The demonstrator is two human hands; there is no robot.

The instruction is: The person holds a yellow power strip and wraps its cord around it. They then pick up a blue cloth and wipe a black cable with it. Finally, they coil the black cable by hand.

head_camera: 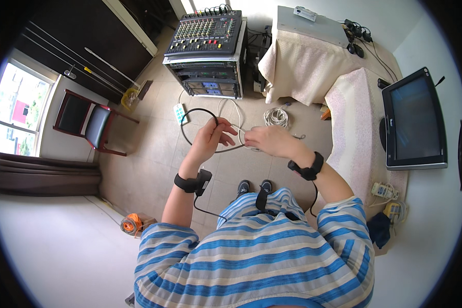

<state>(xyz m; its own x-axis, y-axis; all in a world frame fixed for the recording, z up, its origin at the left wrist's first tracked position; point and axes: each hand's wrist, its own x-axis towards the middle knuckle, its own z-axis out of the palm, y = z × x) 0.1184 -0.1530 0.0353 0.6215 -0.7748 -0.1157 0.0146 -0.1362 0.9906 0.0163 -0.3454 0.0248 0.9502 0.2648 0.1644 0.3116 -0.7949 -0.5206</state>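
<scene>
A black cable (231,149) forms an open loop in front of me, above the floor. My left hand (210,138) pinches the loop's upper right part between thumb and fingers, its other fingers spread. My right hand (273,140) grips the cable at its right side, where the fingers hide its end. Behind both hands runs a white cable (238,111); whether it touches the fingers I cannot tell. On the floor beyond my right hand lies a coil of white cable (276,116). Each wrist wears a black strap with a small device.
Ahead stands a rack case (211,77) with an audio mixer (206,32) on top. A white power strip (180,113) lies on the floor. To the right, a cloth-covered table (348,115) carries a monitor (415,119). A chair (96,123) and orange cable coil (131,224) are left.
</scene>
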